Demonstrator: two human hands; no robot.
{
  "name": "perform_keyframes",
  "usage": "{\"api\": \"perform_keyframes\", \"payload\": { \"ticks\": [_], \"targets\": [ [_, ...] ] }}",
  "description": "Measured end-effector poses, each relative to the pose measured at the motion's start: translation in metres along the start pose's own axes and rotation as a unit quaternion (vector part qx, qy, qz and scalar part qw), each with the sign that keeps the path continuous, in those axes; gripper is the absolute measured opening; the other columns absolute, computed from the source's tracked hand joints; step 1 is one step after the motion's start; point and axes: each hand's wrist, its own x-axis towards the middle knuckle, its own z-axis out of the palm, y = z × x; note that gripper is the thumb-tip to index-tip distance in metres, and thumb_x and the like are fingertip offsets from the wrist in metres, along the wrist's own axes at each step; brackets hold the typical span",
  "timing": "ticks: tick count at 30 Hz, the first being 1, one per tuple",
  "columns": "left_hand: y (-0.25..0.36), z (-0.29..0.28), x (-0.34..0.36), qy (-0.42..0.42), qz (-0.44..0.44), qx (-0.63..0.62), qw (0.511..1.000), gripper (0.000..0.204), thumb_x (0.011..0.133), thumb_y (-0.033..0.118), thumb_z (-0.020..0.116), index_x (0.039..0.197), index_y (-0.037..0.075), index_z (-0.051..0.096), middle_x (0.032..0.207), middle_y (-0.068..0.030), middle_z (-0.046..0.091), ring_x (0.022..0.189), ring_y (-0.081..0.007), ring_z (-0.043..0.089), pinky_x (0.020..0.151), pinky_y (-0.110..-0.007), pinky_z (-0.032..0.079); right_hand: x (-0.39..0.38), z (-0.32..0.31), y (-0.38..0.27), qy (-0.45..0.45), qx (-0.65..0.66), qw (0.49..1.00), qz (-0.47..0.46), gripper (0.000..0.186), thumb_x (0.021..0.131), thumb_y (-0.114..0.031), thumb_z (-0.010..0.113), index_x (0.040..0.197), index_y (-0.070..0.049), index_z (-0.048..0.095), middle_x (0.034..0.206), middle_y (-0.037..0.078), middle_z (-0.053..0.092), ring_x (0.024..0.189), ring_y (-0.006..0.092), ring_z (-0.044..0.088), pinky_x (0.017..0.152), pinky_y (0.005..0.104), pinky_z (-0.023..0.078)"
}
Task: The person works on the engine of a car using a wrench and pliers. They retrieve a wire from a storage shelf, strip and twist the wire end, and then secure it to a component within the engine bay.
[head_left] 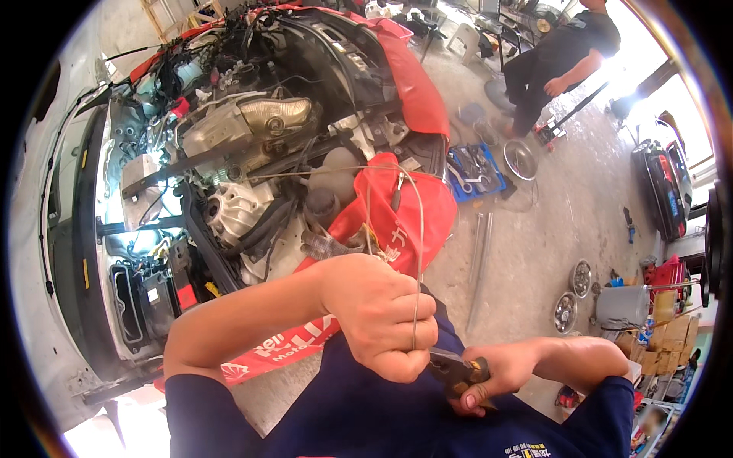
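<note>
In front of my chest, my left hand (382, 320) is closed in a fist around a thin, stiff wire (419, 237). From the fist the wire rises, bends over in a loop and runs left across the engine bay. My right hand (500, 370) grips a pair of pliers (452, 369) with dark jaws and a yellowish patch near the pivot. Those jaws point left and meet the lower edge of my left fist. Whether they pinch the wire cannot be made out, as my fingers cover that spot. Part of the pliers' handles is hidden in my right palm.
A car's open engine bay (252, 145) fills the left, with red protective covers (416, 84) over its edge. On the floor stand a blue tool tray (496, 182), a metal bowl (521, 159) and wheel covers (566, 311). Another person (561, 57) stands at the far right.
</note>
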Motion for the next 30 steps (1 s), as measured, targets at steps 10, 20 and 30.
{"api": "perform_keyframes", "payload": {
  "ticks": [10,20,30],
  "targets": [
    [0.038,0.033,-0.014,0.102,-0.42,-0.019,0.901,0.018,0.082,0.011,0.066,0.089,0.005,0.05,0.08,-0.0084,0.059,0.068,-0.0272,0.058,0.057,-0.035,0.048,-0.002,-0.022,-0.003,0.204,-0.12,0.964,-0.123,0.025,0.093,-0.021,0.058,0.11,-0.002,0.056,0.094,0.005,0.062,0.087,0.0131,0.057,0.076,0.0299,0.047],
    [0.08,0.037,0.005,0.14,-0.555,0.15,0.806,0.012,0.09,-0.002,0.051,0.102,0.0,0.049,0.115,-0.0189,0.062,0.074,-0.0269,0.062,0.065,-0.034,0.051,0.042,-0.011,0.02,0.681,-0.304,0.643,-0.174,0.048,0.076,0.001,0.066,0.119,0.0,0.045,0.115,0.023,0.052,0.114,0.04,0.049,0.096,0.0435,0.039],
    [0.092,0.055,0.021,0.127,-0.592,0.169,0.778,0.029,0.084,-0.01,0.053,0.111,-0.003,0.048,0.12,-0.0242,0.058,0.076,-0.0271,0.063,0.066,-0.032,0.053,0.06,0.0,0.005,0.704,-0.443,0.513,-0.212,0.055,0.067,0.01,0.062,0.118,0.001,0.043,0.118,0.021,0.045,0.124,0.0467,0.038,0.101,0.0483,0.035]
  ]
}}
